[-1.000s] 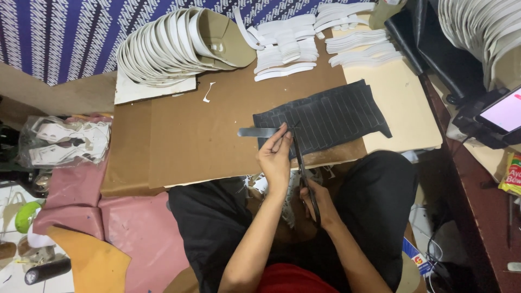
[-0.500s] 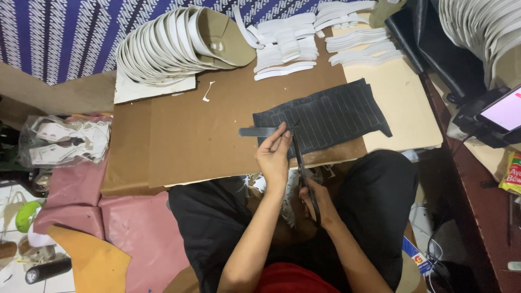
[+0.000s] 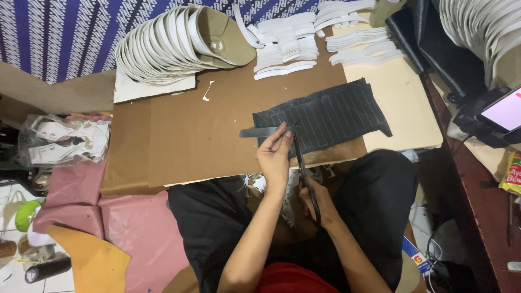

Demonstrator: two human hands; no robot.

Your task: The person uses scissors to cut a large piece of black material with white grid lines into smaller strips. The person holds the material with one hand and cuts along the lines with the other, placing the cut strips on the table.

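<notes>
A dark grey sheet (image 3: 331,116) marked with parallel lines lies on a brown cardboard board (image 3: 206,130). My left hand (image 3: 274,154) pinches the sheet's left edge, where a narrow dark strip (image 3: 258,132) sticks out to the left. My right hand (image 3: 320,198) grips the handles of black scissors (image 3: 300,157), whose blades point up into the sheet beside my left fingers. Both forearms reach up from my lap, which is covered in black cloth.
A fan of white and tan sole-shaped pieces (image 3: 179,38) and stacks of white strips (image 3: 282,43) lie at the board's far edge. A beige sheet (image 3: 401,103) lies to the right, a phone on a stand (image 3: 502,114) further right. Pink cloth (image 3: 81,201) and a plastic bag (image 3: 65,141) lie left.
The scissors have advanced a little further up into the dark sheet. My left hand has kept its pinch on the strip; the view has barely shifted.
</notes>
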